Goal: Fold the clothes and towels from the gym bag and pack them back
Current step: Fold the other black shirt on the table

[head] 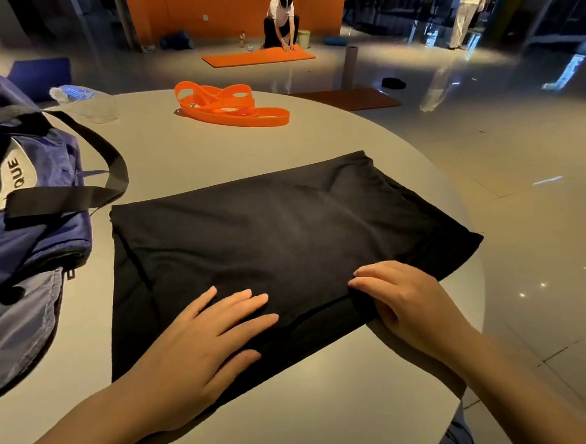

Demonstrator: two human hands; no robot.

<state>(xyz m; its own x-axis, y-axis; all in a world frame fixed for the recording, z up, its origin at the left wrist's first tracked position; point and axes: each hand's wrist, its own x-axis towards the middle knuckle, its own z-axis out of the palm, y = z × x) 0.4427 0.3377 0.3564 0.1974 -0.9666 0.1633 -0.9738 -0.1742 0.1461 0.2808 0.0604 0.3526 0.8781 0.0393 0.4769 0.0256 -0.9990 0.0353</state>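
Observation:
A black garment [268, 237] lies folded flat on the round grey table [296, 410], its right corner reaching the table's edge. My left hand [203, 344] presses flat on its near edge with the fingers spread. My right hand [402, 301] grips the garment's near right edge, the thumb tucked under the cloth and the fingers curled over it. The navy gym bag [34, 217] with black straps lies at the table's left side. Grey fabric [20, 327] spills out below it.
An orange resistance band [229, 105] lies coiled at the table's far side, next to a plastic water bottle [81, 101]. Beyond the table a person kneels on an orange mat [257, 57]. A brown mat [349, 99] lies on the shiny floor.

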